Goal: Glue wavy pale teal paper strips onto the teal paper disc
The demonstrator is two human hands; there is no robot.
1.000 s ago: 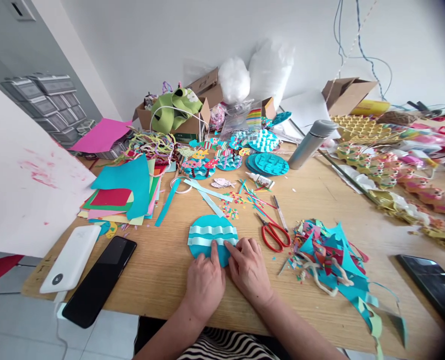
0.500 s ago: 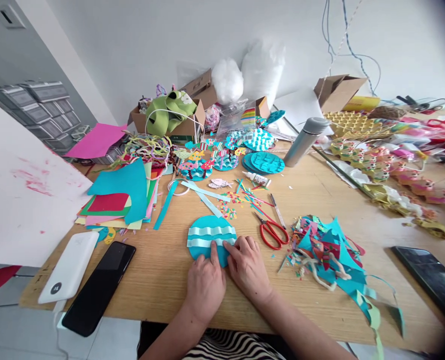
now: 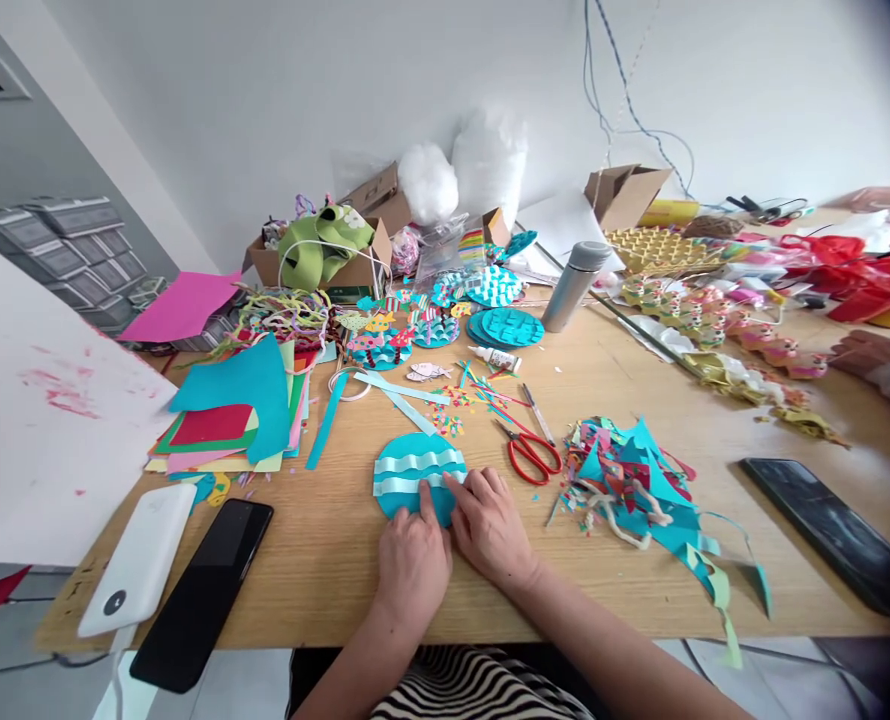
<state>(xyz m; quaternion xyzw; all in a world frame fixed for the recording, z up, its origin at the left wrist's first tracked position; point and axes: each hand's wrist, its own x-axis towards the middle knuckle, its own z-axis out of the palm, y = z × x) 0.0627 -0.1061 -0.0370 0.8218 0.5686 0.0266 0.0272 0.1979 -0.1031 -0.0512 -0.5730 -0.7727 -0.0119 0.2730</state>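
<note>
A round teal paper disc with pale wavy strips glued across it lies on the wooden table just in front of me. My left hand rests on its near edge, index finger pressing down on the lower strip. My right hand lies beside it, fingers curled, fingertip pushing the same pale strip against the disc. Neither hand lifts anything.
Red-handled scissors and a pile of paper scraps lie right of the disc. Left are coloured paper sheets, a white power bank and a black phone. Finished discs, a glue bottle, a flask, boxes farther back. Another person's hand at right.
The camera has swung right and tilted, so another person's hand now shows at the right edge. My hands stay pressing the strip on the disc.
</note>
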